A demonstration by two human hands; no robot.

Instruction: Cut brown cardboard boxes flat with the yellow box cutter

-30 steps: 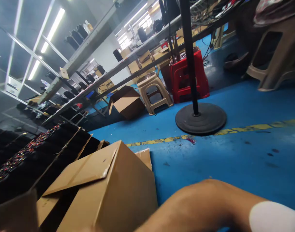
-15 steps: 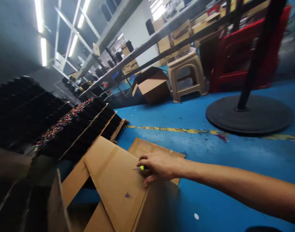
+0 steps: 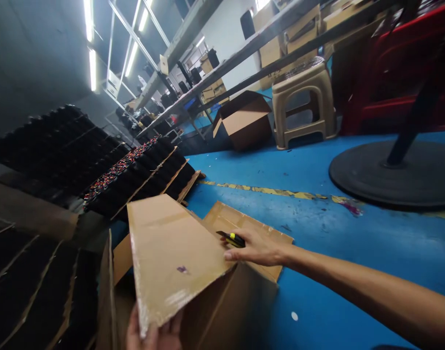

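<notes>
An open cardboard box point(image 3: 222, 306) stands on the blue floor in front of me. My left hand point(image 3: 153, 334) grips the near edge of its raised top flap point(image 3: 167, 253) at the bottom of the view. My right hand point(image 3: 257, 248) reaches across to the flap's far edge and holds a yellow and black utility knife point(image 3: 231, 238) against the cardboard. Another flap point(image 3: 244, 228) lies flat behind the hand.
Rows of black parts in cardboard dividers point(image 3: 135, 175) fill the left side. Farther back are an open carton point(image 3: 244, 121), a beige plastic stool point(image 3: 302, 102), a red stool point(image 3: 401, 73) and a round black stand base point(image 3: 390, 175). Long shelving benches point(image 3: 226, 63) run behind.
The view has swung left and down. My left hand has come into view lifting the flap, and my right hand with the knife has shifted to the flap's far edge.
</notes>
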